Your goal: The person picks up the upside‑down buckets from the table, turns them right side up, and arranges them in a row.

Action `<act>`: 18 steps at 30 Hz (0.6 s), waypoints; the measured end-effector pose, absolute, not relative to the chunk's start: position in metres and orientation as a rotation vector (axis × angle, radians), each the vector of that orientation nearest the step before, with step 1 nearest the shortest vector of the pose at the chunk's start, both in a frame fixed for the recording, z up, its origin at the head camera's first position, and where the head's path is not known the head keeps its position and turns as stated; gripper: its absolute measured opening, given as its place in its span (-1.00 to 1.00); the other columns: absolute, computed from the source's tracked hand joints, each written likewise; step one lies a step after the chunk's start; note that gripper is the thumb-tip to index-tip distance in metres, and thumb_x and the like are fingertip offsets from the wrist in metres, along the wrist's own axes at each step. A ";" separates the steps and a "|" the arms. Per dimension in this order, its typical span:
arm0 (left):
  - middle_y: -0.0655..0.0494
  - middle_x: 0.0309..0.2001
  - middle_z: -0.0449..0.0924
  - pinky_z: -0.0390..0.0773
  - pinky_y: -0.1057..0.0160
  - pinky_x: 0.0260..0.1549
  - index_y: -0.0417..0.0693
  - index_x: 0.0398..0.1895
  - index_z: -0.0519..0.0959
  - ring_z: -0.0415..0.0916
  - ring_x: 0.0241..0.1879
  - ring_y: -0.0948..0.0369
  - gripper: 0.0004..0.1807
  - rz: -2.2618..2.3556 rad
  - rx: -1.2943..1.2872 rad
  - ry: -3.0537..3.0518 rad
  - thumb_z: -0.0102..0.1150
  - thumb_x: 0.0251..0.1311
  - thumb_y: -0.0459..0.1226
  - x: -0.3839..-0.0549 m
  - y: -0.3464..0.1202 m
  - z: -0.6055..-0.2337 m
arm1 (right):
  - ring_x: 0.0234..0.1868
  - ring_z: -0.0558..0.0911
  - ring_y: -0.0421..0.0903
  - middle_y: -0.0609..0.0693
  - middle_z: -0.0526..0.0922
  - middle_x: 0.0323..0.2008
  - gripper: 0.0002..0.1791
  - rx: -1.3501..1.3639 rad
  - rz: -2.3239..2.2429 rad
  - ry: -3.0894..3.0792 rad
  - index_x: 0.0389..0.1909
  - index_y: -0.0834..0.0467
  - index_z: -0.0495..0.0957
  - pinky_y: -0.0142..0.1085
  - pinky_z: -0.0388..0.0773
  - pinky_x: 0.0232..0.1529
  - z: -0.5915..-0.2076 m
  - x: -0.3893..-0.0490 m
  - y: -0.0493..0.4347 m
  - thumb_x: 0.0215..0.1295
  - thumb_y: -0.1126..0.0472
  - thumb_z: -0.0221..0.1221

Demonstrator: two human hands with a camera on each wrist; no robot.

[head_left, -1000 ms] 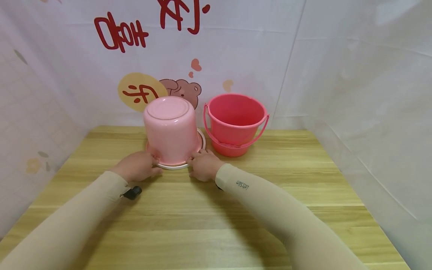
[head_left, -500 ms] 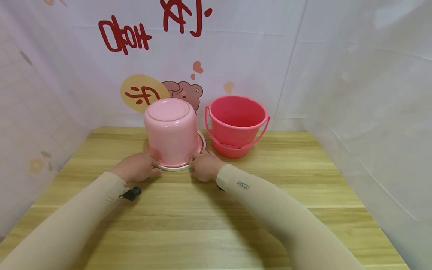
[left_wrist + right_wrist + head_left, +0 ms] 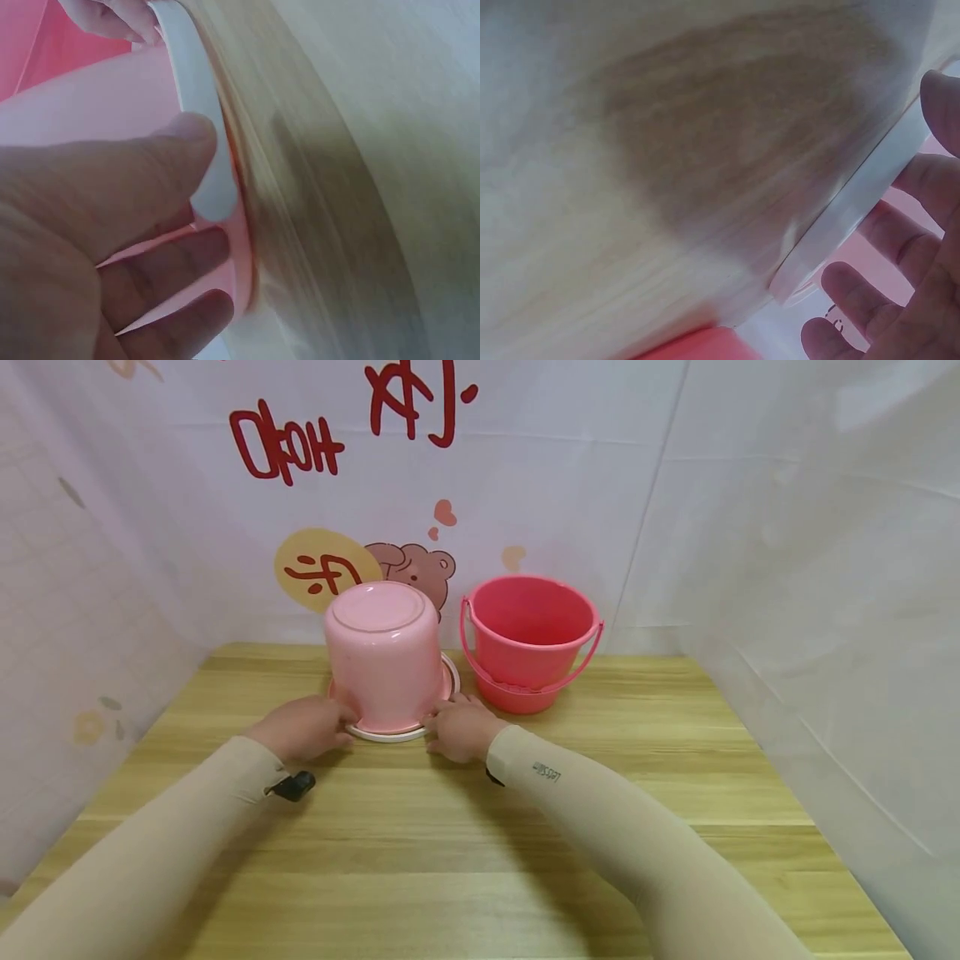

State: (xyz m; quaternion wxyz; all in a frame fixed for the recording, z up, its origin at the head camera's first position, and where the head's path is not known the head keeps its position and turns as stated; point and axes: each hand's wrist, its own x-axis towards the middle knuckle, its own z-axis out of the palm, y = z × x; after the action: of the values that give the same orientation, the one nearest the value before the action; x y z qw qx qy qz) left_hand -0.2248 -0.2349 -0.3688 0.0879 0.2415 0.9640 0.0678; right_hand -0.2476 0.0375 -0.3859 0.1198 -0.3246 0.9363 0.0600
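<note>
A light pink bucket (image 3: pixel 386 668) stands upside down on the wooden table, its flat base up. Round its rim lies a white band (image 3: pixel 196 90) with a rounded end, which looks like its handle. At the front left of the rim, my left hand (image 3: pixel 307 727) pinches the band, thumb on its outer face and the other fingers against the pink rim. My right hand (image 3: pixel 465 729) holds the front right of the rim, with the thumb (image 3: pixel 941 109) near the white band and the fingers behind it. The bucket's inside is hidden.
Just right of the upturned bucket, a darker pink bucket (image 3: pixel 532 639) stands upright with its handle hanging in front. White printed cloth (image 3: pixel 562 485) closes off the back and both sides of the table (image 3: pixel 465 860).
The head view has shifted slightly. My left thumb has drawn in towards the rim, while the bucket and my right hand stay about where they were.
</note>
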 end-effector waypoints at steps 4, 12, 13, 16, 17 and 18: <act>0.20 -0.24 0.69 0.64 -0.04 -0.04 0.02 -0.06 0.71 0.56 -0.26 0.18 -0.78 0.220 0.689 2.859 0.44 0.31 -0.13 -0.225 -0.239 -0.371 | 0.49 0.36 0.10 -0.08 0.46 0.46 -0.40 -0.958 0.175 2.740 0.54 -0.18 0.42 0.08 0.24 0.57 -0.382 -0.245 0.036 0.55 -0.18 0.13; 0.20 -0.33 0.61 0.58 0.04 -0.16 0.03 -0.15 0.65 0.49 -0.33 0.16 -0.78 0.275 0.683 2.892 0.48 0.26 -0.13 -0.226 -0.240 -0.376 | 0.45 0.42 0.13 -0.04 0.49 0.41 -0.43 -0.999 0.190 2.747 0.49 -0.13 0.48 0.08 0.30 0.53 -0.381 -0.245 0.035 0.55 -0.16 0.15; 0.20 -0.36 0.60 0.56 0.05 -0.19 0.03 -0.17 0.65 0.48 -0.35 0.16 -0.78 0.269 0.680 2.899 0.48 0.26 -0.13 -0.226 -0.240 -0.377 | 0.43 0.43 0.13 -0.04 0.49 0.40 -0.45 -1.007 0.189 2.745 0.47 -0.13 0.49 0.08 0.31 0.52 -0.381 -0.245 0.035 0.55 -0.16 0.15; 0.22 -0.39 0.59 0.54 0.08 -0.25 0.05 -0.22 0.64 0.47 -0.38 0.17 -0.78 0.251 0.672 2.919 0.49 0.25 -0.11 -0.228 -0.240 -0.378 | 0.41 0.45 0.12 -0.04 0.50 0.39 -0.46 -1.019 0.160 2.737 0.45 -0.13 0.51 0.08 0.33 0.49 -0.382 -0.246 0.036 0.54 -0.16 0.16; 0.22 -0.39 0.59 0.54 0.09 -0.26 0.06 -0.22 0.63 0.46 -0.39 0.18 -0.78 0.249 0.668 2.924 0.49 0.24 -0.10 -0.229 -0.240 -0.379 | 0.41 0.45 0.12 -0.05 0.50 0.39 -0.46 -1.018 0.146 2.734 0.45 -0.13 0.51 0.08 0.33 0.49 -0.382 -0.247 0.037 0.54 -0.16 0.17; 0.22 -0.40 0.59 0.54 0.09 -0.26 0.06 -0.23 0.64 0.46 -0.39 0.18 -0.78 0.247 0.659 2.932 0.50 0.24 -0.10 -0.230 -0.240 -0.381 | 0.42 0.44 0.11 -0.05 0.50 0.41 -0.45 -1.013 0.132 2.734 0.46 -0.13 0.50 0.07 0.32 0.49 -0.382 -0.248 0.037 0.54 -0.16 0.17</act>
State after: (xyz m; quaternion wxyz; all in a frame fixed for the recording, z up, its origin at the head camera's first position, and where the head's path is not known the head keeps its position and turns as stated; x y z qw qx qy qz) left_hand -0.2297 -0.2403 -0.3805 0.0634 0.2181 0.9704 0.0817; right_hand -0.2479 0.0372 -0.3821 0.1110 -0.3449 0.9310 0.0448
